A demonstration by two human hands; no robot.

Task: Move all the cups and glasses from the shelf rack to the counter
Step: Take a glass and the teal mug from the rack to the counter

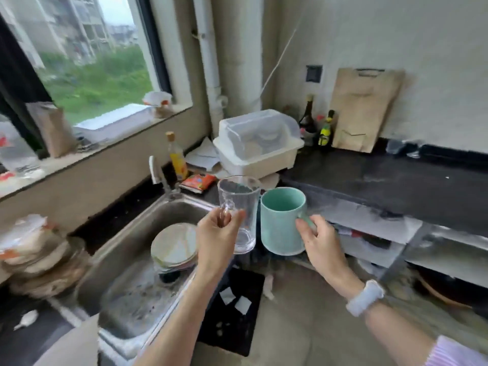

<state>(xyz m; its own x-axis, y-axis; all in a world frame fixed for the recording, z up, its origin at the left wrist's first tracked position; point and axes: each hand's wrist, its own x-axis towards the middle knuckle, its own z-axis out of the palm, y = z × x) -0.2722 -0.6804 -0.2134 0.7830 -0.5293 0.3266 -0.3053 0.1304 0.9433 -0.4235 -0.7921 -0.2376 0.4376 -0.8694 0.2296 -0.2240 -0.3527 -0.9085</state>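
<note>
My left hand (215, 235) grips the handle of a clear glass mug (239, 207), held upright in the air over the sink's right edge. Just to its right, my right hand (320, 240) holds a teal ceramic mug (281, 223) by its handle, also upright and off the surface. The two cups hang side by side, almost touching, in front of the dark counter (383, 180). Two more clear glasses (404, 149) stand at the counter's back right by the wall. The shelf rack is outside the view.
A steel sink (126, 291) at the lower left holds stacked plates (174, 247). A white lidded dish box (257, 143), bottles (307, 120) and a wooden cutting board (365, 109) line the back of the counter. Open shelves (369, 239) sit below it.
</note>
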